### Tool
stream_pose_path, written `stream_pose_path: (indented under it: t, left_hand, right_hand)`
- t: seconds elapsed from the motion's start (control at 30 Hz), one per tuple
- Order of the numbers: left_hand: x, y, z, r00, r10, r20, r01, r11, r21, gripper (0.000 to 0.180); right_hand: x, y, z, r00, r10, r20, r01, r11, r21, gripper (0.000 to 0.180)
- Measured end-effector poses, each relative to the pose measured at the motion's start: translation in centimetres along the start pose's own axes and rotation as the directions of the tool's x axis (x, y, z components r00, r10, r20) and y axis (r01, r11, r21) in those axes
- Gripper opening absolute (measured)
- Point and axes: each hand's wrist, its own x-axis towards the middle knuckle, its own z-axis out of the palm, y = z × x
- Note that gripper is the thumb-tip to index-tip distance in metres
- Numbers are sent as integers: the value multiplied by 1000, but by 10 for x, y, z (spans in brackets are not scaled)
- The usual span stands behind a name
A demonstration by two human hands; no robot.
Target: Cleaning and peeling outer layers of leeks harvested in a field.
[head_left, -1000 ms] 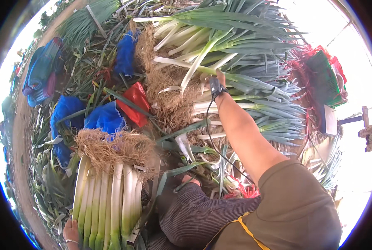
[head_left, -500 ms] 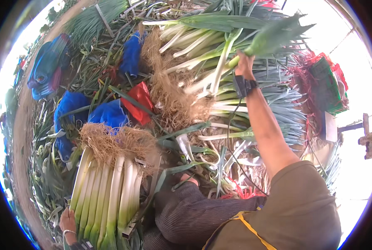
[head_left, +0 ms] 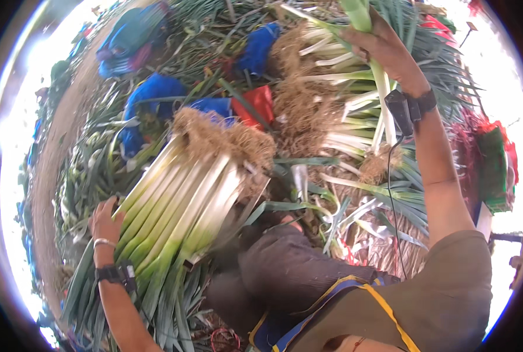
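My right hand (head_left: 387, 53) is closed around the green upper part of a leek (head_left: 380, 108), held up at the upper right with its roots hanging low. At the left, a row of leeks (head_left: 173, 199) lies side by side, brown roots (head_left: 223, 138) at the far end and green leaves toward me. My left hand (head_left: 105, 223) rests against the left side of this row, fingers extended and somewhat apart. Beneath the raised leek spreads a large pile of leeks (head_left: 355, 108), its roots facing left.
Metal bar ends (head_left: 192, 264) poke out by the leek row. Blue cloth pieces (head_left: 153, 97) and a red one (head_left: 254, 107) lie among cut leaves beyond it. A green crate (head_left: 493, 167) with red netting stands at the far right. My bent leg (head_left: 296, 258) is between the leek groups.
The leek in my right hand has swung toward upright, its roots now hanging down. My left hand has shifted up along the row's side. The whole view has turned, moving the scene rightward.
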Motion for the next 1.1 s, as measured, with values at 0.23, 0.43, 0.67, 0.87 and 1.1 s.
stream_pose_path:
  t: [0.23, 0.43, 0.67, 0.87, 1.1]
  left_hand:
    - [-38, 109, -70, 923, 334, -192, -365, 918, -157, 32]
    - [-59, 125, -63, 929, 352, -117, -214, 251, -944, 59]
    - [-89, 171, -96, 915, -31, -403, -378, -415, -828, 66]
    - [-78, 139, -119, 905, -339, -258, -426, -694, -580, 30]
    - [-117, -121, -161, 853, -335, -401, -502, -736, -454, 24]
  right_hand:
    - [23, -100, 175, 785, -74, 615, -36, 986, 164, 51]
    - [16, -142, 259, 515, -343, 786, 147, 938, 313, 46]
    - [-7, -123, 301, 466, -232, 854, 177, 970, 167, 50]
    - [-37, 8, 302, 615, -306, 727, 303, 943, 141, 38]
    - [-147, 198, 161, 665, 346, 662, 192, 778, -599, 31]
